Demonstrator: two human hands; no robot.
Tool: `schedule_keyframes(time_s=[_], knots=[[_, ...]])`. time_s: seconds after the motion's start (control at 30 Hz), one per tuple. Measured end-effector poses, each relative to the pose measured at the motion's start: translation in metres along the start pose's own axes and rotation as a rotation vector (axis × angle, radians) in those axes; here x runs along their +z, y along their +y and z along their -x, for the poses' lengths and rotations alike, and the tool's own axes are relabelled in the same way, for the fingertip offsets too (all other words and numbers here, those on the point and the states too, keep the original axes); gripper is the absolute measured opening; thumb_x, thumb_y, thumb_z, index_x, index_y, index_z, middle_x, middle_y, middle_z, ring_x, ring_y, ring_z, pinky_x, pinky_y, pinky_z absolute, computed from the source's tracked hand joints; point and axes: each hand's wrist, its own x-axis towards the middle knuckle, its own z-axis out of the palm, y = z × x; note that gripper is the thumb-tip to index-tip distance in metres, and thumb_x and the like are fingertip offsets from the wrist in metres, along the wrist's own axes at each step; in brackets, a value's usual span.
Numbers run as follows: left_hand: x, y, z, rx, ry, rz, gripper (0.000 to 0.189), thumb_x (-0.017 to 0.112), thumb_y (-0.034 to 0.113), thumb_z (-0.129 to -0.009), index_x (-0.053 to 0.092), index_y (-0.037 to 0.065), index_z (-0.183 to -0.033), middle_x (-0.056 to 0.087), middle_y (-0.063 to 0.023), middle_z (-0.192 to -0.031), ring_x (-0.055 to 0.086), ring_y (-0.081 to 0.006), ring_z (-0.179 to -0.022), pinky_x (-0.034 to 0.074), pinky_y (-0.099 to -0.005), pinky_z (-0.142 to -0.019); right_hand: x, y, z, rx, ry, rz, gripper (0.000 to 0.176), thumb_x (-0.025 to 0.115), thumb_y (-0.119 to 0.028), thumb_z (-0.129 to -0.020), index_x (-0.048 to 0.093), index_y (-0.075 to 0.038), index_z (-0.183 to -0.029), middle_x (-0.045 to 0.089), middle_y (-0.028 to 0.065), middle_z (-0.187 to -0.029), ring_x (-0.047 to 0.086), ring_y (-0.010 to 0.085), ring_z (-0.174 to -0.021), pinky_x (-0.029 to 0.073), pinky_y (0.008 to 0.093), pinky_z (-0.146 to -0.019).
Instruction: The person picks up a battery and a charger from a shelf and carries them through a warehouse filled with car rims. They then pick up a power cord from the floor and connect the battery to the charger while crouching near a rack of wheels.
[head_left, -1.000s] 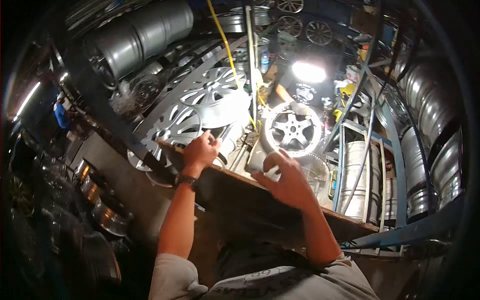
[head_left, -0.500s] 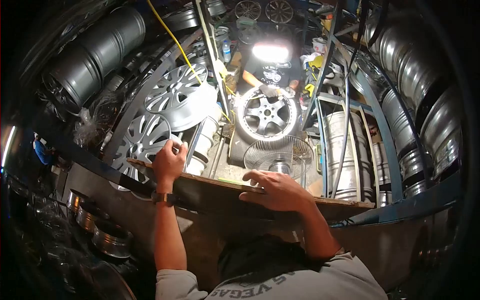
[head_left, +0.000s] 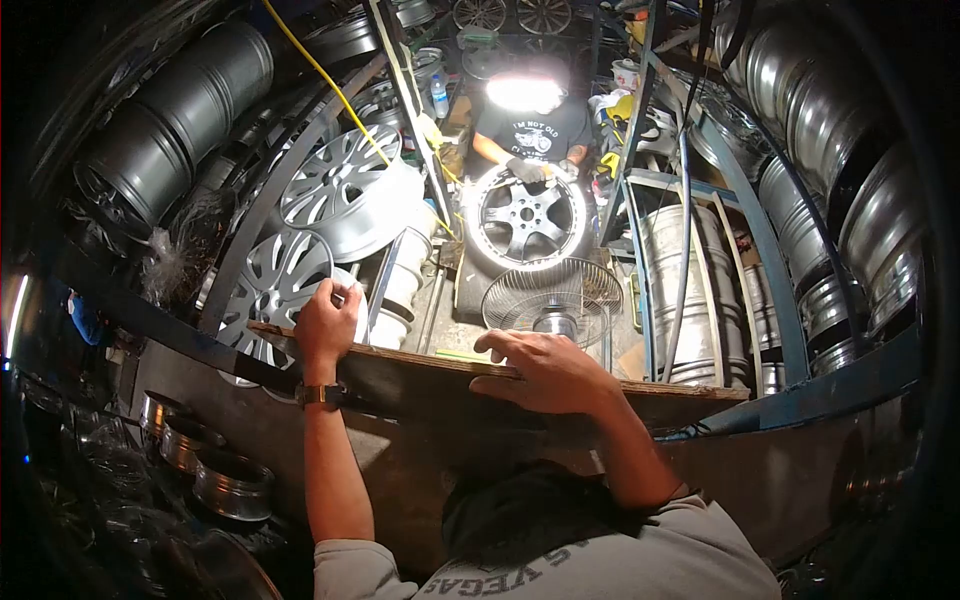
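Observation:
My left hand (head_left: 327, 322), with a watch (head_left: 321, 394) at the wrist, is raised at the left end of a wooden board (head_left: 420, 365). Its fingers are curled together, and anything they hold is too small to make out. Behind them are grey multi-spoke wheels (head_left: 262, 285). My right hand (head_left: 550, 372) rests at the board's edge, fingers reaching over the top and thumb apart below. Past the board stands a round wire fan guard (head_left: 590, 290). Farther back, a co-worker's gloved hand (head_left: 525, 170) touches a five-spoke wheel (head_left: 527, 212) with a bright rim.
Stacked silver rims (head_left: 690, 300) stand inside the metal frame (head_left: 765, 250) on the right. Dark barrels (head_left: 175, 120) lie on the upper left, with several bare rims (head_left: 230, 485) at lower left. A yellow cable (head_left: 330, 85) hangs down. A bright lamp (head_left: 525, 95) shines by the co-worker.
The view has shifted slightly, so the wheels and co-worker sit a little to the left. The co-worker's gloved hand has moved a little at the rim. My hands keep nearly the same poses.

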Motion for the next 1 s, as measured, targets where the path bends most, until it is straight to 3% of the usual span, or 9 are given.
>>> schedule_keyframes(time_s=[0.2,0.37,0.43,0.5,0.57,0.6,0.7,0.9,1.0], knots=[[-0.002,0.002,0.001,0.001,-0.003,-0.006,0.035,0.064,0.044,-0.088,0.064,0.009,-0.090,0.071,-0.0125,-0.084,0.068,-0.0359,-0.081,0.051,-0.0464,-0.069,0.000,0.001,-0.001,-0.020,0.018,0.009,0.052,0.064,-0.050,-0.091,0.058,-0.007,-0.118,0.067,0.0162,-0.104,0.067,0.0310,-0.097,0.053,0.0409,-0.083],[0.002,-0.003,-0.004,0.014,-0.013,-0.017,0.036,0.063,0.045,-0.089,0.064,0.009,-0.090,0.071,-0.0141,-0.085,0.068,-0.0382,-0.083,0.051,-0.0475,-0.070,-0.024,-0.003,0.000,-0.079,-0.179,-0.003,0.048,0.062,-0.048,-0.091,0.057,-0.007,-0.116,0.065,0.0142,-0.113,0.062,0.0361,-0.105,0.050,0.0451,-0.088],[0.006,-0.008,-0.005,0.017,-0.003,-0.012,0.038,0.062,0.047,-0.088,0.065,0.009,-0.091,0.071,-0.0151,-0.085,0.067,-0.0397,-0.084,0.051,-0.0486,-0.071,-0.038,0.010,0.007,-0.202,0.142,0.037,0.039,0.072,-0.033,-0.089,0.063,-0.008,-0.117,0.069,0.0124,-0.102,0.068,0.0280,-0.090,0.054,0.0393,-0.081],[0.006,-0.009,-0.005,0.048,0.021,-0.030,0.038,0.063,0.048,-0.088,0.065,0.010,-0.090,0.071,-0.0153,-0.085,0.067,-0.0396,-0.084,0.050,-0.0485,-0.071,-0.082,0.026,-0.008,-0.214,0.178,0.200,0.033,0.071,-0.025,-0.090,0.064,-0.007,-0.116,0.070,0.0123,-0.103,0.069,0.0247,-0.084,0.055,0.0371,-0.080],[0.003,-0.005,-0.002,0.056,0.015,0.022,0.039,0.063,0.049,-0.088,0.066,0.010,-0.090,0.071,-0.0154,-0.085,0.067,-0.0394,-0.084,0.050,-0.0481,-0.071,-0.134,0.030,-0.028,0.108,0.145,0.106,0.031,0.060,-0.030,-0.097,0.066,-0.002,-0.111,0.071,0.0090,-0.096,0.069,0.0177,-0.080,0.056,0.0328,-0.073],[0.003,-0.005,-0.003,0.047,0.019,0.009,0.039,0.063,0.049,-0.088,0.066,0.010,-0.090,0.071,-0.0149,-0.085,0.067,-0.0389,-0.083,0.051,-0.0478,-0.071,-0.150,0.050,-0.032,0.054,0.201,0.002,0.036,0.057,-0.034,-0.099,0.065,-0.001,-0.111,0.071,0.0076,-0.093,0.068,0.0162,-0.079,0.056,0.0319,-0.070],[0.000,0.001,-0.002,0.039,0.039,-0.015,0.038,0.062,0.049,-0.088,0.067,0.011,-0.091,0.072,-0.0131,-0.084,0.068,-0.0377,-0.083,0.051,-0.0469,-0.071,-0.176,0.116,-0.049,0.391,0.187,-0.144,0.033,0.061,-0.037,-0.096,0.066,-0.008,-0.111,0.069,0.0047,-0.092,0.066,0.0132,-0.077,0.055,0.0258,-0.062],[0.001,0.000,-0.003,0.016,0.018,-0.007,0.036,0.063,0.047,-0.087,0.067,0.011,-0.092,0.072,-0.0123,-0.084,0.069,-0.0355,-0.083,0.051,-0.0456,-0.070,-0.154,0.232,-0.027,0.818,0.373,-0.630,0.027,0.064,-0.031,-0.091,0.060,-0.009,-0.105,0.061,0.0080,-0.095,0.062,0.0229,-0.079,0.055,0.0460,-0.070],[-0.002,0.002,-0.001,0.024,0.009,-0.018,0.036,0.063,0.046,-0.087,0.066,0.010,-0.092,0.072,-0.0131,-0.085,0.069,-0.0364,-0.083,0.051,-0.0460,-0.071,-0.131,0.285,-0.010,0.918,0.485,-0.724,0.027,0.065,-0.030,-0.090,0.060,-0.009,-0.106,0.061,0.0085,-0.095,0.063,0.0240,-0.077,0.056,0.0445,-0.067]])
